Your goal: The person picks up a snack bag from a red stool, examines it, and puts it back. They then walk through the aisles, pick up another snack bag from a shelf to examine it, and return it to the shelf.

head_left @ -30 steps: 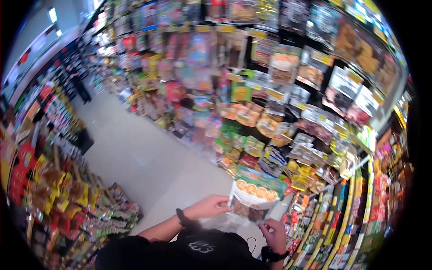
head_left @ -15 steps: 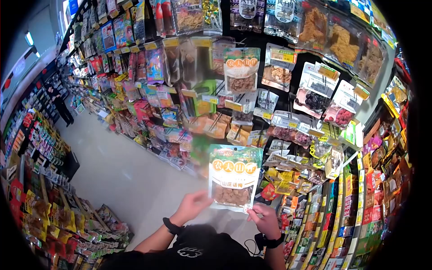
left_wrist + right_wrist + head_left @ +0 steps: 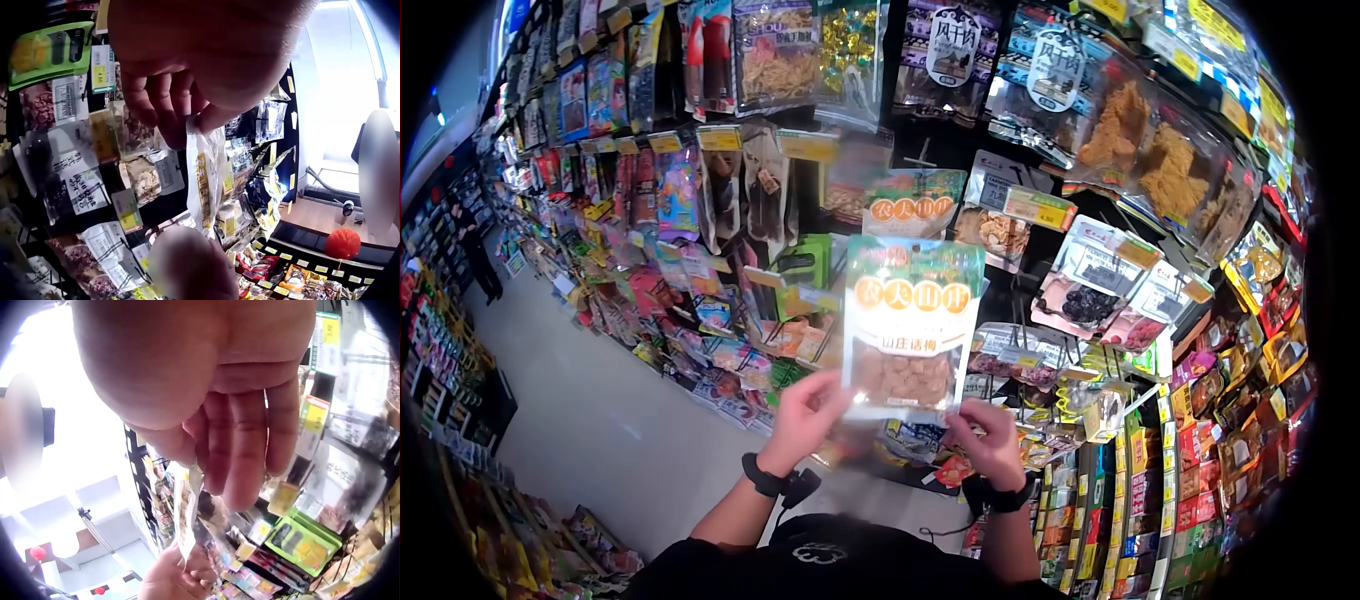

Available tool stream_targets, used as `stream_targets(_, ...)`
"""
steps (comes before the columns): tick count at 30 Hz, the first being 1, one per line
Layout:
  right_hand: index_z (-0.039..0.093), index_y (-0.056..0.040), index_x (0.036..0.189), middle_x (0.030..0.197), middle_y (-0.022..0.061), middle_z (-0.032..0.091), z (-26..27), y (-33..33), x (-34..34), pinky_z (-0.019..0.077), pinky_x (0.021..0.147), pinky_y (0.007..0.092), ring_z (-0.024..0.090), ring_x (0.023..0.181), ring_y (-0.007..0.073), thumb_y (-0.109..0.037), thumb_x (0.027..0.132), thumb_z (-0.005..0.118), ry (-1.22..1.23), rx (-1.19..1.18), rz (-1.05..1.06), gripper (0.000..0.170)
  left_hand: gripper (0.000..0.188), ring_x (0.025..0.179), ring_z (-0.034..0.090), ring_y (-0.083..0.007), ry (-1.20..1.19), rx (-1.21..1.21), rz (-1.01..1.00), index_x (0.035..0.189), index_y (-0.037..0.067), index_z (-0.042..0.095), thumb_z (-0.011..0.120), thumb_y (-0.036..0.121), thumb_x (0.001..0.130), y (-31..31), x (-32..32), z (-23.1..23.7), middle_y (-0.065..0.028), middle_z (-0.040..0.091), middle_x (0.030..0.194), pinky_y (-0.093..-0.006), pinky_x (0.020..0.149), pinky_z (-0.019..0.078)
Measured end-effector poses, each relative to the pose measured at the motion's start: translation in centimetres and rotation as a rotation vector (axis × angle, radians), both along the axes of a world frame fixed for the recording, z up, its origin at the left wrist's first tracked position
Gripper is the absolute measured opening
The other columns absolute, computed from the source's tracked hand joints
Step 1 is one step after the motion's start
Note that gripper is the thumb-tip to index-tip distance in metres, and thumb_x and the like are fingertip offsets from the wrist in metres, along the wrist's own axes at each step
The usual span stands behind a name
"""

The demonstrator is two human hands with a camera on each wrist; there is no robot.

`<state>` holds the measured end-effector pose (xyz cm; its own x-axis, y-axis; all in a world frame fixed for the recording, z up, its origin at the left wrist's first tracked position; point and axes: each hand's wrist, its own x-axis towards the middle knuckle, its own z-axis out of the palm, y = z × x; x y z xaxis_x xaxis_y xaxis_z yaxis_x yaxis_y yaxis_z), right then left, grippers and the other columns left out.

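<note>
Pinched between thumb and curled fingers of the left hand [image 3: 805, 425] and right hand [image 3: 992, 447] at its lower sides, a green-and-white plastic pouch [image 3: 912, 330] stands upright, centred. Beyond, similar orange-lettered pouch [image 3: 910, 212] at twelve o'clock, clear golden-brown snack packs [image 3: 1172, 175] at two, pale smooth floor [image 3: 610, 370] at nine.

**Site Type: Retail Shop**

You are in a shop that stocks food. Identify it as follows: sealed food packs [image 3: 1122, 130] hang in tiers from display hooks [image 3: 920, 156]; yellow-and-white price tags [image 3: 1040, 209] face you among them; stocked shelves [image 3: 1140, 490] with rows of labels stand at your right; a pale aisle floor [image 3: 615, 400] runs between the hanging display and further merchandise racks [image 3: 445, 340].
</note>
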<state>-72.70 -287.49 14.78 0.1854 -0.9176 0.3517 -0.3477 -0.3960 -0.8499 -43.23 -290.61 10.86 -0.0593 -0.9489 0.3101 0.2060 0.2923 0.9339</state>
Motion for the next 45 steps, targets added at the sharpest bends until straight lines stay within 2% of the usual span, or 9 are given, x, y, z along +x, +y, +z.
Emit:
stream_targets(11, 0.072, 0.0056, 0.102, 0.088, 0.0084, 0.071, 2.6, -9.1, 2.5, 0.0548, 0.065, 0.0268, 0.072, 0.07, 0.0142, -0.001, 0.097, 0.073, -0.031, -0.079, -0.133, 0.008, 0.026, 0.1, 0.069, -0.01, 0.093, -0.028, -0.052, 0.127, -0.005, 0.067, 0.07, 0.0, 0.101, -11.3, 1.1, 2.4, -0.0059, 0.075, 0.111, -0.0242, 0.087, 0.0544)
stream_targets(21, 0.072, 0.0037, 0.098, 0.086, 0.0088, 0.073, 1.3, -12.2, 1.2, 0.0552, 0.065, 0.0269, 0.073, 0.071, 0.0148, 0.0, 0.096, 0.072, -0.067, -0.027, -0.088, 0.004, 0.026, 0.096, 0.069, -0.0087, 0.04, -0.048, -0.008, 0.126, -0.005, 0.068, 0.071, 0.0, 0.101, -12.9, 0.4, 2.2, -0.0058, 0.076, 0.107, -0.0235, 0.084, 0.0538)
stream_targets(32, 0.071, 0.0038, 0.115, 0.093, 0.0093, 0.074, 0.3, -13.3, 0.1, 0.0569, 0.065, 0.0271, 0.073, 0.072, 0.0148, 0.003, 0.098, 0.069, -0.09, -0.045, -0.003, 0.017, 0.026, 0.095, 0.07, -0.0082, 0.078, -0.037, 0.031, 0.126, -0.004, 0.069, 0.072, 0.0, 0.101, -14.1, -1.0, 2.0, -0.006, 0.077, 0.107, -0.0229, 0.084, 0.0546)
stream_targets(34, 0.067, 0.0015, 0.131, 0.102, 0.0093, 0.074, 0.2, -13.2, 0.6, 0.0567, 0.065, 0.0258, 0.071, 0.073, 0.0132, 0.005, 0.1, 0.065, -0.323, 0.115, -0.066, 0.031, 0.023, 0.093, 0.069, -0.0069, -0.053, -0.044, 0.156, 0.124, -0.004, 0.069, 0.073, 0.001, 0.101, -14.5, -1.2, 1.6, -0.0041, 0.076, 0.105, -0.022, 0.082, 0.0542)
stream_targets(37, 0.061, 0.0, 0.142, 0.116, 0.0114, 0.072, 1.0, -12.1, 0.9, 0.0577, 0.067, 0.0248, 0.07, 0.076, 0.013, 0.007, 0.101, 0.061, -0.298, 0.135, -0.16, 0.041, 0.022, 0.088, 0.068, -0.0062, -0.064, -0.01, 0.202, 0.121, -0.003, 0.068, 0.074, 0.003, 0.101, -15.4, -1.2, 2.2, -0.0008, 0.074, 0.099, -0.0211, 0.08, 0.0534)
stream_targets(39, 0.063, 0.0015, 0.139, 0.128, 0.0146, 0.067, 0.7, -11.4, 0.9, 0.0588, 0.069, 0.0247, 0.071, 0.078, 0.0145, 0.011, 0.1, 0.058, -0.273, 0.114, -0.196, 0.041, 0.027, 0.089, 0.064, -0.0055, -0.143, 0.048, 0.202, 0.124, -0.002, 0.067, 0.076, 0.002, 0.098, -15.0, -0.9, 3.5, -0.0021, 0.068, 0.107, -0.02, 0.077, 0.051)
stream_targets(42, 0.065, 0.003, 0.135, 0.137, 0.0169, 0.062, 0.2, -10.4, 0.9, 0.0601, 0.072, 0.0263, 0.074, 0.085, 0.0177, 0.018, 0.095, 0.055, -0.122, 0.067, -0.267, 0.043, 0.046, 0.064, 0.042, -0.0019, -0.196, -0.244, 0.458, 0.133, 0.003, 0.065, 0.079, -0.003, 0.09, -14.8, -0.6, 1.7, -0.0044, 0.056, 0.119, -0.0182, 0.06, 0.037)
stream_targets(43, 0.064, 0.004, 0.136, 0.14, 0.0179, 0.06, -0.6, -10.1, 0.8, 0.0613, 0.076, 0.028, 0.075, 0.088, 0.0191, 0.019, 0.095, 0.053, -0.086, 0.029, -0.28, 0.045, 0.039, 0.094, 0.052, -0.0094, -0.131, -0.12, 0.429, 0.132, 0.001, 0.06, 0.072, -0.004, 0.095, -13.8, -0.6, 1.1, -0.0021, 0.055, 0.115, -0.0197, 0.079, 0.0417)
stream_targets(45, 0.063, 0.0064, 0.136, 0.143, 0.0194, 0.059, -1.2, -9.5, 1.6, 0.0621, 0.08, 0.0299, 0.075, 0.091, 0.0197, 0.019, 0.095, 0.052, -0.015, -0.103, -0.307, 0.045, 0.032, 0.09, 0.052, -0.0068, 0.004, -0.174, 0.323, 0.127, 0.0, 0.06, 0.068, -0.006, 0.097, -13.4, -0.2, -2.3, -0.0008, 0.055, 0.105, -0.0195, 0.077, 0.0422)
